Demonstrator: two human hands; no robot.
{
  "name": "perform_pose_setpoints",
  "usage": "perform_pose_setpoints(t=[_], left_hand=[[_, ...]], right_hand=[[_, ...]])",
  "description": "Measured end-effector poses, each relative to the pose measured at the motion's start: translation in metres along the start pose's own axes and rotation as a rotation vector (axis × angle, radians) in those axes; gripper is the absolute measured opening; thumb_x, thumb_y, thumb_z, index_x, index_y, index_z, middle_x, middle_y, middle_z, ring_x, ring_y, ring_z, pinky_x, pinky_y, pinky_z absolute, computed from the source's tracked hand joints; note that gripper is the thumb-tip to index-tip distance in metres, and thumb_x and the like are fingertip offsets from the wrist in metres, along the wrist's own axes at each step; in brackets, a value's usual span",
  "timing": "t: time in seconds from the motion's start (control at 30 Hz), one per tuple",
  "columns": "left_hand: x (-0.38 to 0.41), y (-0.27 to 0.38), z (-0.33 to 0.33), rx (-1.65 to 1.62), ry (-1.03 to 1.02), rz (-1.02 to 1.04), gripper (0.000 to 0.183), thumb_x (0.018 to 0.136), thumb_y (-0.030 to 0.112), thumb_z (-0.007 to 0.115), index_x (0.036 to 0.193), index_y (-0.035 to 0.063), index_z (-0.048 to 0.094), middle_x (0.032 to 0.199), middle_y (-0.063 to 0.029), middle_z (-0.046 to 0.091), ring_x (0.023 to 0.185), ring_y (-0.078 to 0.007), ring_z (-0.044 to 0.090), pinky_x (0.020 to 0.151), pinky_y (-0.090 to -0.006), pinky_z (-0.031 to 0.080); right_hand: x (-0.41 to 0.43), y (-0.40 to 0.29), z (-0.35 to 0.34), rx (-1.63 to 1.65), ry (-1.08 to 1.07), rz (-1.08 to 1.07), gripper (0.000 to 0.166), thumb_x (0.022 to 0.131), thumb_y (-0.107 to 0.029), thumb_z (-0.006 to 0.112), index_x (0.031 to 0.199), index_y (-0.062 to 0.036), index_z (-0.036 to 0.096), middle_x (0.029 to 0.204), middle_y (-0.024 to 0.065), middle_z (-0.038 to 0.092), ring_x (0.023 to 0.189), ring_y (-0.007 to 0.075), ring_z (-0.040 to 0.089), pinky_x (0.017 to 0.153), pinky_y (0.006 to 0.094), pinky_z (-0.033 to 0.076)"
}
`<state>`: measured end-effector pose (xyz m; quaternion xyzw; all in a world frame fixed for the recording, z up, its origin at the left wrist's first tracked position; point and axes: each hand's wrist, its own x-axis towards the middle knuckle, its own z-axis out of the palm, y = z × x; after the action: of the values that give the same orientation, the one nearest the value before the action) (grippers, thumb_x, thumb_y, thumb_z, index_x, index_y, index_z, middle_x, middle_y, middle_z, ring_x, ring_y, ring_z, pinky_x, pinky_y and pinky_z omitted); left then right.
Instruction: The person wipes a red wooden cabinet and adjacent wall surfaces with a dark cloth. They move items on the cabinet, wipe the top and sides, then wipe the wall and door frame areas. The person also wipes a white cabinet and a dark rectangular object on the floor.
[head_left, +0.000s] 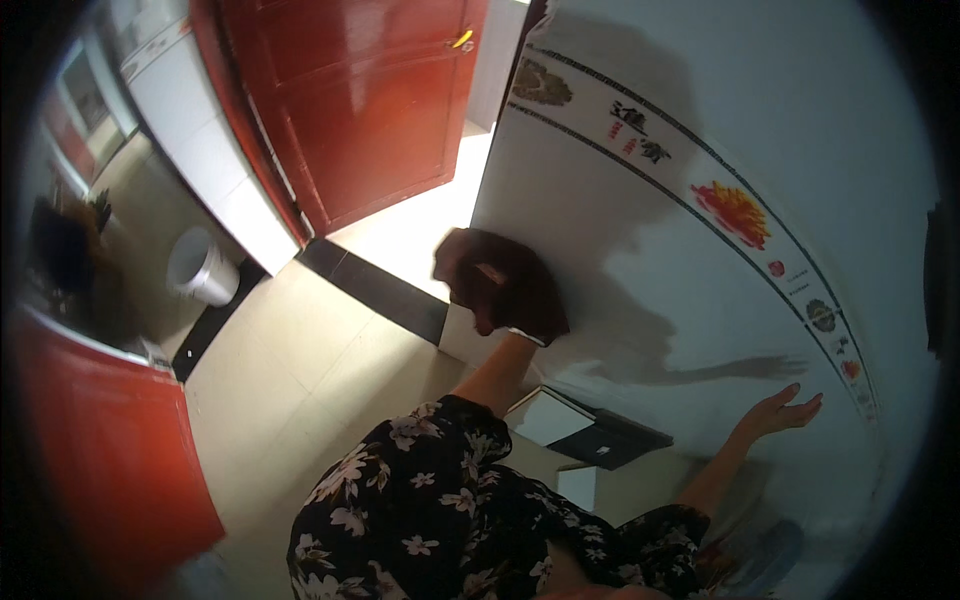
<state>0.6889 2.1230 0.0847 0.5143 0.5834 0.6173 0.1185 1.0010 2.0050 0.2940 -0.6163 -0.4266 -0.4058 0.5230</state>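
A dark brown cloth (521, 281) covers most of my left hand (491, 273), with only a little skin showing through it. The hand has hold of the cloth at the lower left edge of the white tiled wall (600, 300), beside the doorway. A thin white band shows at that wrist. Further right, my right hand (784, 412) is held in front of the wall with its fingers apart and nothing in it. Its shadow falls on the tiles. A decorative border (675, 172) with flowers and writing runs across the wall above both hands.
A red door (360, 112) with a yellow handle (463, 39) stands ajar beyond a black threshold (375, 289). A white bucket (214, 274) stands at the left, near a red panel (112, 450). A black and white box (600, 435) lies low by the wall, below my hands.
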Motion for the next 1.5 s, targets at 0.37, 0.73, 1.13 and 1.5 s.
perform_pose_setpoints(t=[0.37,0.73,1.13,1.5], left_hand=[[0.086,0.12,0.025,0.564,0.265,0.377,0.012,0.083,0.015,0.043,0.081,0.006,0.05,0.06,-0.0069,0.048,0.054,-0.0184,0.052,0.05,-0.0335,0.042],[0.113,0.065,-0.033,1.508,0.432,0.227,0.014,0.084,0.015,0.04,0.079,0.0059,0.049,0.054,-0.0064,0.047,0.05,-0.0178,0.051,0.046,-0.0347,0.042],[0.125,0.156,-0.068,1.727,0.658,0.334,0.008,0.074,0.013,0.046,0.069,0.0092,0.042,0.044,-0.0123,0.041,0.044,-0.0254,0.049,0.039,-0.0385,0.039],[0.09,0.052,-0.011,0.922,0.279,0.438,0.009,0.083,0.015,0.041,0.081,0.0067,0.045,0.066,-0.0135,0.047,0.062,-0.0246,0.049,0.05,-0.0372,0.038]], right_hand=[[0.008,0.128,0.078,0.019,-0.058,-0.117,0.062,0.092,-0.045,0.016,0.136,-0.0028,0.011,0.14,0.0219,0.009,0.129,0.0344,0.011,0.101,0.0441,0.014],[-0.003,0.139,0.109,-0.041,0.123,-0.278,0.053,0.094,-0.037,0.016,0.137,-0.0059,0.012,0.142,0.0172,0.009,0.129,0.0321,0.014,0.097,0.0423,0.02],[-0.007,0.15,0.116,0.039,0.168,-0.266,0.052,0.094,-0.037,0.017,0.136,-0.0075,0.021,0.141,0.0162,0.013,0.129,0.0323,0.016,0.099,0.043,0.021],[-0.006,0.169,0.121,0.029,0.196,-0.258,0.051,0.094,-0.036,0.021,0.133,-0.0036,0.024,0.138,0.0184,0.019,0.126,0.0353,0.021,0.098,0.0445,0.023]])
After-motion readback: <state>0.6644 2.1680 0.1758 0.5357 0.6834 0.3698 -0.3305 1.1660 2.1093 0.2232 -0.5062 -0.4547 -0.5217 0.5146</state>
